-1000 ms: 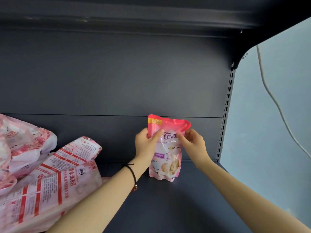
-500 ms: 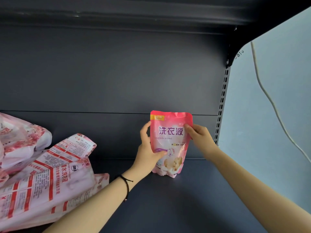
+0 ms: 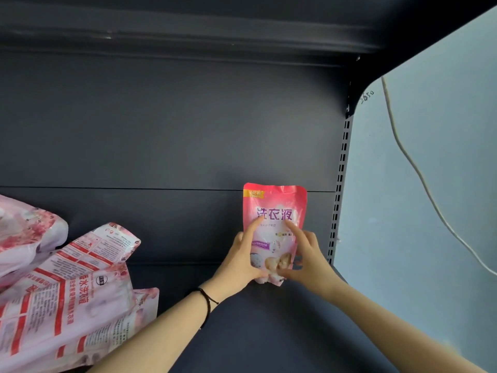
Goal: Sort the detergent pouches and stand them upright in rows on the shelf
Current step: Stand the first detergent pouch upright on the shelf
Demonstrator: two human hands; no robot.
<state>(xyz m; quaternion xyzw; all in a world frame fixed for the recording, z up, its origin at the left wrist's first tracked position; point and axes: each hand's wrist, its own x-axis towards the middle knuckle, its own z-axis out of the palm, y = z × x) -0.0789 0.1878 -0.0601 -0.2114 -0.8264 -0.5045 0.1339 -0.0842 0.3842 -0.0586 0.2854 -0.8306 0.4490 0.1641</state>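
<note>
Pink pouch upright on shelf, far right, near back panel. Left hand and right hand clasp its lower half from either side; index fingers lie on front, thumbs at base. Pile of pale pouches lies flat, well apart, left.

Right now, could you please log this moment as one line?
pink pouch: upright, shelf right end | left hand: holds its left edge | right hand: holds its right edge | other pouches: lying left
</note>
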